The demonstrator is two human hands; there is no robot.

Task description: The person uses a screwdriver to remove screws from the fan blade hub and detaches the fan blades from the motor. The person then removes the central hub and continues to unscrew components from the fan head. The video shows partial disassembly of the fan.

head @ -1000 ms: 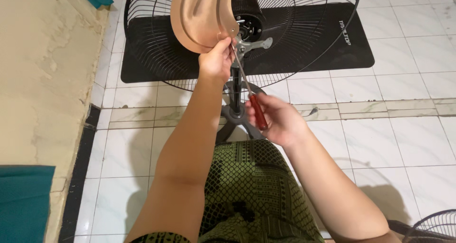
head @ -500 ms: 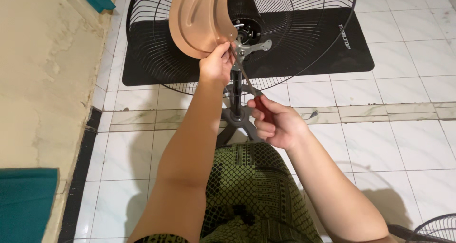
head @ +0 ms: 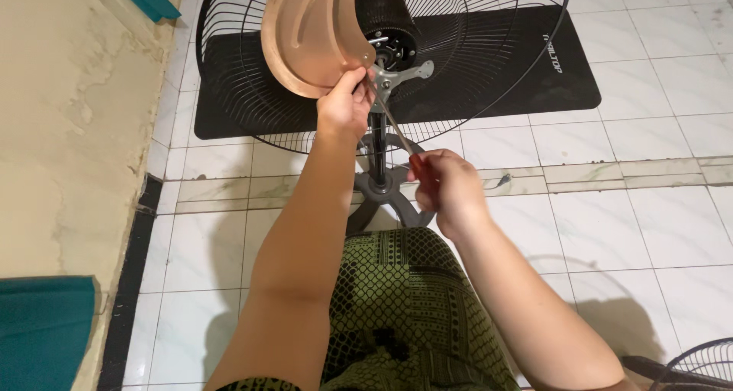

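Rotated slightly since the earlier frame, right hand (head: 447, 183) grip stays clenched on red-handled metal screwdriver (head: 397, 135); left hand (head: 345, 105) grip pinches copper-coloured curved metal fan blade (head: 309, 32) at hub.

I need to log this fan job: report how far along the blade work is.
Done: one copper blade sits against the hub bracket, inside the rear wire guard. In hand: the left hand steadies that blade while the right hand works a red-handled screwdriver at its mount. Left: the bracket's other arm is bare, and no front guard is on.
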